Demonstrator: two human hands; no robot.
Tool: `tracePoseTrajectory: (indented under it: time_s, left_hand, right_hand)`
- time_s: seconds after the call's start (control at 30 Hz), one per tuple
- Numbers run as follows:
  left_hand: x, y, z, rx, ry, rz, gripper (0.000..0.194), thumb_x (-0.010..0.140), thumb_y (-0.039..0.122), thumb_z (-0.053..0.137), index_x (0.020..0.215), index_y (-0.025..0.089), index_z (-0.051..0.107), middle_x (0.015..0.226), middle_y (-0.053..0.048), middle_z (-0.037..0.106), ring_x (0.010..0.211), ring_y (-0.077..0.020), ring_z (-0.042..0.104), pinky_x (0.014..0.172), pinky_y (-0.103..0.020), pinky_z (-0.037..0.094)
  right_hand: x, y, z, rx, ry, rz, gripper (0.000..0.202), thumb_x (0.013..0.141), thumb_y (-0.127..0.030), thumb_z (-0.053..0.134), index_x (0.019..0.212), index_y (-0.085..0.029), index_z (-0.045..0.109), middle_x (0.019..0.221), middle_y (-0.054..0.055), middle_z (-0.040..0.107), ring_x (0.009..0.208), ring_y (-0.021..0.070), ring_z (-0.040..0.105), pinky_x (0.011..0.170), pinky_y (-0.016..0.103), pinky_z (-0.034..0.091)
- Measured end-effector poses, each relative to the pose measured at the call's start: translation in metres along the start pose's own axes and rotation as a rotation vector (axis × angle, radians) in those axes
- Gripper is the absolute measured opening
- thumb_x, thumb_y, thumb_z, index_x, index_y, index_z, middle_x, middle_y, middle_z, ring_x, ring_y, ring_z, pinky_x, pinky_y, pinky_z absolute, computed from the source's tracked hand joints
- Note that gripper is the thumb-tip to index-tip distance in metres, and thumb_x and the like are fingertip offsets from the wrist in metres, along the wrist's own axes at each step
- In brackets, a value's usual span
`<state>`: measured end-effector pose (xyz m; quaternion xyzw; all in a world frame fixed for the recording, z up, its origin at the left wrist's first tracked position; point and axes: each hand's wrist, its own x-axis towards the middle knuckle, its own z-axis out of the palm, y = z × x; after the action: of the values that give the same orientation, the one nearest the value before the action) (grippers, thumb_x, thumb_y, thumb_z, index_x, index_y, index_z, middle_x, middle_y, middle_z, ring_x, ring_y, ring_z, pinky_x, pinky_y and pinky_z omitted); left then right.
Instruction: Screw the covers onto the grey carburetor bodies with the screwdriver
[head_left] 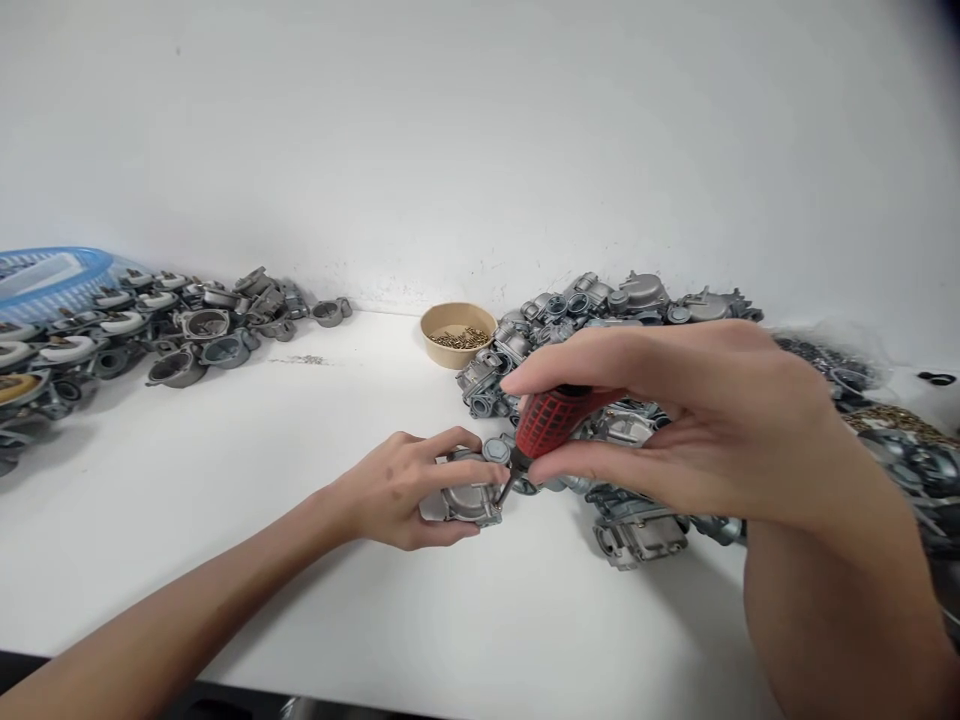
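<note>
My left hand is closed around a grey metal carburetor on the white table, its fingers over the top and the thumb at the near side. In my right hand is a screwdriver with a red and black handle, gripped between thumb and fingers. Its shaft slants down to the left, and the tip meets the near right corner of the carburetor's cover. Whether a screw sits under the tip is too small to tell.
A pile of carburetors spreads behind and below my right hand. Behind the left hand stands a tan bowl of small brass-coloured screws. Float bowls, more carburetor parts and a blue basket are at the left. A white wall rises behind.
</note>
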<state>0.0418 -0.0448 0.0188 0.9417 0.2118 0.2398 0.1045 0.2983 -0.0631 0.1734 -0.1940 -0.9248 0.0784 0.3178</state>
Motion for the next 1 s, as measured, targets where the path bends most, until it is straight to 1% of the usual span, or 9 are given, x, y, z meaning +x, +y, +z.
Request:
tracePoseTrajectory:
  time_s: [0.2,0.33,0.47,0.6,0.7,0.8,0.87,0.93,1.0]
  left_hand:
    - [-0.0003,-0.0008,-0.0016,-0.031,0.004,0.024,0.046,0.095,0.048,0.063,0.138,0.033,0.055,0.132,-0.008,0.063,0.060,-0.0110,0.057,0.053,-0.026,0.046]
    - [-0.0001,-0.0010,-0.0020,-0.029,0.024,0.036,0.046,0.094,0.045,0.064,0.138,0.033,0.054,0.130,-0.006,0.064,0.059,-0.0102,0.058,0.053,-0.025,0.046]
    - [0.0012,0.0001,-0.0005,-0.026,0.044,0.025,0.046,0.091,0.041,0.067,0.135,0.032,0.057,0.128,-0.006,0.065,0.058,-0.0097,0.060,0.051,-0.025,0.047]
    - [0.0027,0.0021,0.0011,-0.028,0.096,0.047,0.045,0.087,0.037,0.068,0.130,0.030,0.058,0.123,-0.006,0.068,0.058,-0.0096,0.061,0.051,-0.023,0.048]
    - [0.0031,0.0031,0.0019,0.004,0.121,0.042,0.044,0.085,0.036,0.068,0.128,0.029,0.059,0.122,-0.006,0.069,0.056,-0.0090,0.059,0.049,-0.023,0.047]
    - [0.0030,0.0020,0.0032,0.024,0.139,0.050,0.042,0.086,0.039,0.066,0.127,0.028,0.060,0.119,-0.007,0.069,0.060,-0.0112,0.062,0.050,-0.023,0.049]
    - [0.0029,0.0006,0.0039,0.030,0.120,0.063,0.040,0.088,0.041,0.063,0.126,0.027,0.062,0.118,-0.008,0.069,0.068,-0.0138,0.066,0.055,-0.024,0.053]
    - [0.0025,-0.0002,0.0037,0.038,0.083,0.059,0.039,0.091,0.043,0.059,0.126,0.027,0.063,0.119,-0.009,0.067,0.073,-0.0153,0.068,0.059,-0.025,0.055]
    - [0.0017,0.0002,0.0025,0.026,0.044,0.023,0.041,0.091,0.044,0.057,0.129,0.029,0.064,0.123,-0.009,0.066,0.075,-0.0154,0.068,0.061,-0.025,0.056]
  right_hand:
    - [0.0010,0.0030,-0.0003,0.014,-0.028,-0.032,0.036,0.095,-0.018,0.071,0.130,-0.014,0.064,0.093,0.000,0.075,0.081,0.0107,0.070,0.070,0.023,0.058]
    - [0.0007,0.0005,0.0011,0.008,-0.034,-0.026,0.036,0.098,-0.016,0.066,0.134,-0.013,0.063,0.096,0.000,0.076,0.082,0.0107,0.070,0.074,0.024,0.058]
    - [0.0007,-0.0015,0.0019,-0.010,-0.035,-0.013,0.037,0.099,-0.017,0.064,0.136,-0.017,0.061,0.095,0.000,0.075,0.082,0.0119,0.070,0.077,0.025,0.058]
    - [0.0010,-0.0006,0.0016,-0.014,-0.052,-0.025,0.039,0.100,-0.017,0.061,0.139,-0.024,0.058,0.094,-0.002,0.075,0.081,0.0126,0.069,0.078,0.027,0.058]
    - [0.0009,-0.0013,0.0040,-0.061,-0.035,-0.040,0.034,0.101,-0.020,0.063,0.134,-0.023,0.062,0.091,-0.001,0.073,0.084,0.0132,0.068,0.080,0.027,0.056]
    - [0.0011,-0.0012,0.0077,-0.061,-0.052,-0.061,0.029,0.099,-0.025,0.067,0.127,-0.020,0.067,0.094,0.001,0.071,0.082,0.0120,0.066,0.073,0.025,0.053]
    - [0.0020,0.0007,0.0074,-0.064,-0.067,-0.079,0.021,0.099,-0.020,0.065,0.120,-0.020,0.071,0.096,0.001,0.070,0.075,0.0091,0.061,0.064,0.023,0.047]
    - [0.0032,0.0022,0.0039,-0.098,-0.032,-0.090,0.019,0.100,-0.013,0.061,0.113,-0.020,0.074,0.094,0.000,0.070,0.069,0.0066,0.056,0.057,0.021,0.041]
    - [0.0031,-0.0007,0.0019,-0.130,0.024,-0.097,0.020,0.099,-0.009,0.059,0.107,-0.019,0.075,0.089,-0.001,0.070,0.066,0.0052,0.055,0.055,0.020,0.039]
